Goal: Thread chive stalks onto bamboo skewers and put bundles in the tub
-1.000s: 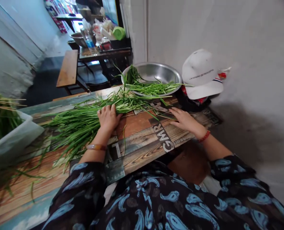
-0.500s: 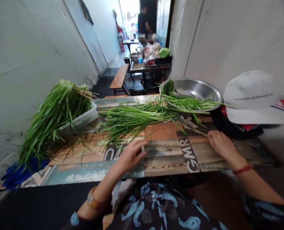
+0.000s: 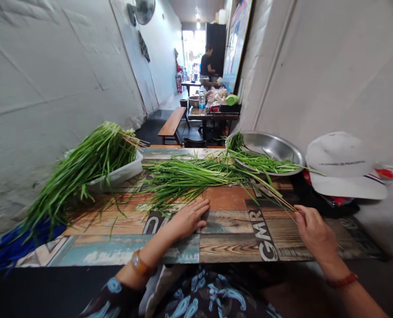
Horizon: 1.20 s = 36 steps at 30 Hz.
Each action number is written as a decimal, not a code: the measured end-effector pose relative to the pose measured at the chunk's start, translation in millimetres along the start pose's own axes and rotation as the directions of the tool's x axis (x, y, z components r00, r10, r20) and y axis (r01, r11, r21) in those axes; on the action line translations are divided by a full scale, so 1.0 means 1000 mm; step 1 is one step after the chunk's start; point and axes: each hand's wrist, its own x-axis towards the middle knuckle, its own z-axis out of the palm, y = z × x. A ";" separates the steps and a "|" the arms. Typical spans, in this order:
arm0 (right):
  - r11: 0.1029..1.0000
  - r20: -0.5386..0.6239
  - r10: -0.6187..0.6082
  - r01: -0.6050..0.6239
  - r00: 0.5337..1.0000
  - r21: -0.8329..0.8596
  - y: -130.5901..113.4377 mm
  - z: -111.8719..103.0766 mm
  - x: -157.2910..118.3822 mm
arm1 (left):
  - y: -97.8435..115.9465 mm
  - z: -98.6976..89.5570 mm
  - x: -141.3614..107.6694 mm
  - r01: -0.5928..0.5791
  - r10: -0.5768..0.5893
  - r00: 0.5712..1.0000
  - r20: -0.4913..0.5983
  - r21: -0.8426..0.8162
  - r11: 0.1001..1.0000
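Note:
My left hand [image 3: 190, 217] lies flat on the wood-patterned table [image 3: 227, 221], fingers stretched out, just below a loose heap of garlic chives [image 3: 186, 174]. My right hand [image 3: 315, 229] is closed on the ends of thin bamboo skewers [image 3: 284, 201]. They slant up and left, and their far ends lie among green stalks near the basin; how many there are I cannot tell. At the left, a white plastic tray [image 3: 116, 174] bears a thick pile of long chives [image 3: 83, 165], with skewer ends [image 3: 133, 140] sticking out at its right side.
A steel basin [image 3: 282, 145] with more chives stands at the back right. Beside it a white cap [image 3: 342, 159] rests on a black and red bundle. Blue gloves [image 3: 24, 243] lie at the left edge. Farther back are a bench [image 3: 173, 121], a cluttered table and a person [image 3: 207, 64].
My left hand, blurred earlier above the table, now rests flat on it. My right hand still grips the skewers. The head view has tilted upward, showing more of the room.

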 end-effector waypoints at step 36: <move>0.855 0.188 -0.194 0.072 0.963 0.514 -0.081 0.041 0.098 | -0.018 -0.010 0.061 0.022 -0.629 0.650 -0.427 -0.817 0.577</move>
